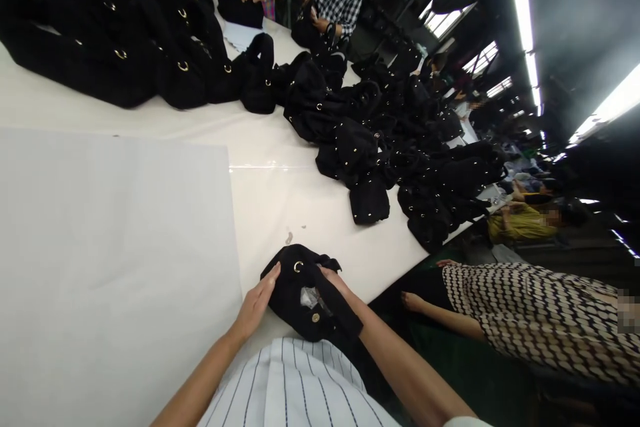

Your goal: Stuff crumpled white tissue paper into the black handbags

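Note:
A small black fabric handbag [286, 293] is between my hands at the table's near edge, close to my striped top. Its mouth is open and shows clear crumpled plastic and a round metal snap inside; a gold ring sits on the far side. My left hand [259, 300] holds the bag's left side, fingers pressed together along the fabric. On the other side, my right hand [337, 283] grips the bag near its rim, its fingers largely hidden. A black strap [345, 307] hangs over my right wrist.
Many black bags with gold rings [345, 107] are heaped along the table's far side. A large grey-white sheet [115, 247] covers the left of the white table [280, 200]. Two people handle bags opposite; a person in a patterned top [540, 307] stands at the right.

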Available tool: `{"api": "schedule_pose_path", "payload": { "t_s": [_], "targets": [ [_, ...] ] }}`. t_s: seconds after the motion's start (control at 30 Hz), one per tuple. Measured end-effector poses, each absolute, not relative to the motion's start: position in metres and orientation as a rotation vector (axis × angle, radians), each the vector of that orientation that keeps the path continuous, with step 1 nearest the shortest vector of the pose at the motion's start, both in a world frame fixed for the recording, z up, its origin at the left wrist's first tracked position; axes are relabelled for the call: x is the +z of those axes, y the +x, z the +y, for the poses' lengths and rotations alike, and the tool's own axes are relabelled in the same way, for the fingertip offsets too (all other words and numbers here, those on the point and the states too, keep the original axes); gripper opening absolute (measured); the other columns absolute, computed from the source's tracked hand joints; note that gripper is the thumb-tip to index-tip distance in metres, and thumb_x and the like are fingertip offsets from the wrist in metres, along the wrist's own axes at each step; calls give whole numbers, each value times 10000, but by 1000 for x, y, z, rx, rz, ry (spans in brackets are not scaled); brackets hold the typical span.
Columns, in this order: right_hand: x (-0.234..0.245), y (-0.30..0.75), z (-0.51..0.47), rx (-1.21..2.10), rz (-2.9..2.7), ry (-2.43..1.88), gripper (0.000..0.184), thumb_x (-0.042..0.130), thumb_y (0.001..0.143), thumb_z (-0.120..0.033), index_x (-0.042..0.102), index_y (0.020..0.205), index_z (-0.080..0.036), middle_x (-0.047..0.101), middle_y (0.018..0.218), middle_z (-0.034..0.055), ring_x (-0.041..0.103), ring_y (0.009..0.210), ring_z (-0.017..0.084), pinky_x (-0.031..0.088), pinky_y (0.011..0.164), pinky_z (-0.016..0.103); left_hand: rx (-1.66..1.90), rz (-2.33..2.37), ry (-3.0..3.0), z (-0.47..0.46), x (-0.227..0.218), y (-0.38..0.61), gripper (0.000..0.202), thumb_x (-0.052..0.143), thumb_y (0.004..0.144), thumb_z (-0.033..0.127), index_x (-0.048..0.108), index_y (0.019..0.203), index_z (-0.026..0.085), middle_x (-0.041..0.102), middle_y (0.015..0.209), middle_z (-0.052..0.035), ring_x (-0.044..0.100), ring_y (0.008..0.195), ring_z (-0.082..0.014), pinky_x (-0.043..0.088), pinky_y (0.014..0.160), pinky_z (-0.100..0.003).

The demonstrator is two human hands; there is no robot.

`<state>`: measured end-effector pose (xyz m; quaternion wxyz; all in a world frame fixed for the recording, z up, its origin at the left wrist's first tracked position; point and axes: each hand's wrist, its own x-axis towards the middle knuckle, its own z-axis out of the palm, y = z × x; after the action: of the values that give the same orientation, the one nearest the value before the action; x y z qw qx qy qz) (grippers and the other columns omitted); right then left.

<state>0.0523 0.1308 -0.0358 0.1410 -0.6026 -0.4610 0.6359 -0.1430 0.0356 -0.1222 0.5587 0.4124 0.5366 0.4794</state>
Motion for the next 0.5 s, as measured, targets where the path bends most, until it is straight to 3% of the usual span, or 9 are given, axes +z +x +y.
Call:
{"api": "schedule_pose_path", "payload": {
  "t_s": [0.07, 0.13, 0.2, 0.3, 0.5],
  "targets": [
    [-33, 51, 128, 1943, -1287, -1688, 175, 733, 642, -323, 647, 719, -192, 546, 593, -5, 544, 645, 182, 446, 706, 329, 1057, 1445, 1032, 44, -123, -158, 573, 313, 934, 582, 709, 1119, 211, 646, 1262, -45, 505, 1281, -263, 224, 1193, -443],
    [-32, 46, 118, 2065, -1225, -1647, 194, 715, 618, -259, 666, 789, -182, 592, 655, -4, 558, 651, 167, 441, 706, 311, 1024, 1587, 1047, 64, -123, -171, 605, 292, 929, 588, 750, 932, 193, 717, 1102, -76, 583, 1180, -287, 303, 1150, -469],
    [-33, 40, 104, 2169, -1151, -1606, 213, 661, 599, -200, 670, 811, -180, 622, 704, 5, 579, 672, 170, 446, 713, 306, 1046, 1572, 1023, 84, -123, -174, 594, 289, 927, 576, 712, 1049, 177, 665, 1222, -89, 547, 1233, -281, 330, 1134, -456],
    [-37, 31, 84, 2284, -1031, -1466, 214, 582, 562, -129, 640, 762, -178, 629, 765, 15, 612, 814, 190, 456, 810, 304, 993, 1399, 999, 92, -130, -156, 614, 326, 916, 585, 563, 1310, 177, 479, 1445, -84, 401, 1370, -253, 252, 1179, -428],
    [-45, 32, 72, 2509, -817, -1322, 300, 519, 494, -33, 571, 759, -162, 607, 806, 6, 614, 865, 177, 450, 867, 291, 1090, 1472, 1035, 61, -148, -121, 691, 275, 934, 610, 428, 1426, 149, 390, 1508, -106, 313, 1420, -226, 168, 1209, -409]
  ]
}}
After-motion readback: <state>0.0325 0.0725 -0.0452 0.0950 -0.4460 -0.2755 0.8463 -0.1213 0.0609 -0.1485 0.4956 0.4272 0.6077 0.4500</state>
